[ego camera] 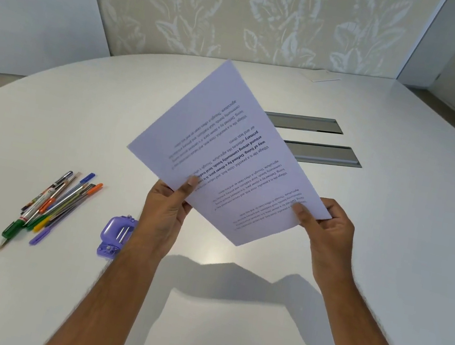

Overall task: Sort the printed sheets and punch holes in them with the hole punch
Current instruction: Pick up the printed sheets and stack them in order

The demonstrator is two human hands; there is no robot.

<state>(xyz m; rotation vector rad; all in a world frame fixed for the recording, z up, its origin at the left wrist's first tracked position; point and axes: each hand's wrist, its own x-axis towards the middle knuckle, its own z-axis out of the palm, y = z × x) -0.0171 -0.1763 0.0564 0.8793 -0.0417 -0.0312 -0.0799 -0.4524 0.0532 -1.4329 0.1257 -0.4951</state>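
Head view: wide-angle, looking down over both forearms at a tabletop.
Table [387,261]: smooth, matte white surface with a rounded far edge; soft grey shadows of the arms and paper fall on it at 6 o'clock.
Left hand [165,216]: raised above the table, thumb lying flat on top of the paper's left edge and fingers curled beneath, pinching it.
Right hand [327,235]: also raised, thumb pressed on the paper's near right corner with fingers tucked under, gripping it.
Printed sheets [232,155]: thin white rectangular paper, held tilted in the air between both hands at the centre; one corner points to 12 o'clock, another to 6 o'clock. Black text runs in short blocks, upside down to the camera, with one bold passage. How many sheets are stacked I cannot tell.
Hole punch [114,236]: glossy lilac plastic, rounded body with two metal pins, resting on the table at 8 o'clock, partly hidden by the left forearm.
Pens [53,205]: loose bundle of slim plastic barrels at 9 o'clock, in green, orange, blue and purple, with a sharpened pencil among them.
Cable slots [324,153]: two long grey metal rectangles set flush in the table at 1 o'clock.
Wall panel [248,11]: at 12 o'clock, beige with a pale leaf pattern.
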